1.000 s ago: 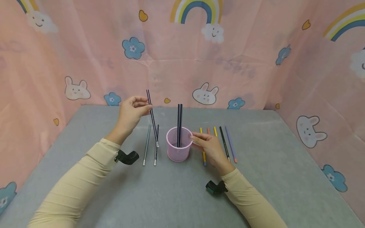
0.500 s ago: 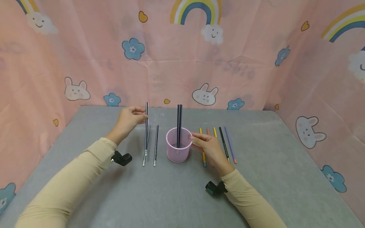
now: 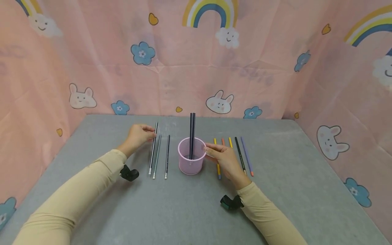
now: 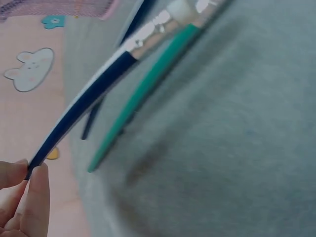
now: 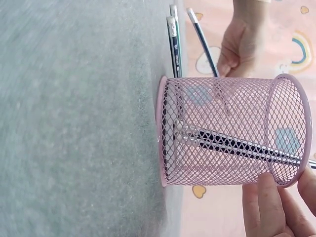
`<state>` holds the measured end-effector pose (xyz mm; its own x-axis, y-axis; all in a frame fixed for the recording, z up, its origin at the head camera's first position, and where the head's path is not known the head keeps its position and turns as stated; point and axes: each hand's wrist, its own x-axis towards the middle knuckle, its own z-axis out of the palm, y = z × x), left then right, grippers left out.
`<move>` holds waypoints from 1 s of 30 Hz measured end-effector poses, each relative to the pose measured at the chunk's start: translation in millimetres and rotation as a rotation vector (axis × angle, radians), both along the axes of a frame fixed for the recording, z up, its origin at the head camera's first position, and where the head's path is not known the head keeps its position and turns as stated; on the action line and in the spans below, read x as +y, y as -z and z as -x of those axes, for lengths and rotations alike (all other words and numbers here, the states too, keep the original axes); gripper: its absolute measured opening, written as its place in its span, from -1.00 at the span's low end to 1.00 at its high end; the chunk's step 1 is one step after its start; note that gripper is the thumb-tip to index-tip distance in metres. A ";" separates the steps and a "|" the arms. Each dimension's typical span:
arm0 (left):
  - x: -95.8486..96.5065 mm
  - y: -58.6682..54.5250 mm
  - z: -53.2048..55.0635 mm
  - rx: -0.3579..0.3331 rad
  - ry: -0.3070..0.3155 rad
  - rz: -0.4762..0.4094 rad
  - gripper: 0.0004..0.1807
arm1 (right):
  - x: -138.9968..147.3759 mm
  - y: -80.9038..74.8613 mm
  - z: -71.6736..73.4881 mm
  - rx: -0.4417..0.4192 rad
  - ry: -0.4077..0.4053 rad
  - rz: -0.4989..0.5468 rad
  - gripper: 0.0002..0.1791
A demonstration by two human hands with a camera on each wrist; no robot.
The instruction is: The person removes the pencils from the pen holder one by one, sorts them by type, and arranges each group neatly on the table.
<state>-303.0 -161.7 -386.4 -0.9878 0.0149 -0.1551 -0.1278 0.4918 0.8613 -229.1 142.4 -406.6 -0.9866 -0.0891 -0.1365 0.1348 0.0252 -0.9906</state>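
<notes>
Between thumb and fingers, my left hand (image 3: 137, 136) pinches a dark striped pencil (image 3: 153, 149) near its far end. Its eraser end points toward me and sits close over the table in the left wrist view. Just right of it lies a green pencil (image 3: 157, 156), then another dark striped pencil (image 3: 167, 156). My right hand (image 3: 226, 160) grips the rim of a pink mesh pencil cup (image 3: 190, 167) from the right side. Dark striped pencils (image 3: 192, 132) stand in the cup, erasers down at its base, as the right wrist view (image 5: 222, 143) shows.
Right of the cup, partly behind my right hand, lie several colored pencils: yellow ones (image 3: 218, 172), an orange one (image 3: 223, 141), a dark green one (image 3: 240, 154) and a purple one (image 3: 247, 156). A pink patterned cloth (image 3: 183, 78) hangs around the grey table (image 3: 183, 211).
My left hand has moved left and down with the striped pencil, carrying it across the green pencil to its left side. The right hand and cup stay put.
</notes>
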 end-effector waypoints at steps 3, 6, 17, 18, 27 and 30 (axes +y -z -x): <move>-2.9 5.4 -0.6 -0.009 0.004 0.061 -0.66 | -0.5 0.0 -0.1 -0.002 0.002 -0.003 -0.61; -5.1 8.8 -0.8 -0.026 0.005 0.090 -0.66 | -0.7 -0.1 0.2 0.002 0.002 -0.002 -0.61; -5.2 20.9 2.5 -0.053 -0.015 0.147 -0.72 | -0.6 1.0 0.5 0.010 -0.003 -0.004 -0.60; -4.9 21.7 2.0 -0.053 -0.019 0.152 -0.72 | -0.9 1.1 0.4 0.009 -0.001 -0.002 -0.60; -1.3 26.0 -0.8 -0.029 -0.061 0.234 -0.79 | -0.9 1.0 0.9 0.004 0.004 0.005 -0.60; 0.5 26.3 -0.9 0.008 -0.051 0.295 -0.79 | -0.6 1.1 0.9 0.003 0.005 0.013 -0.60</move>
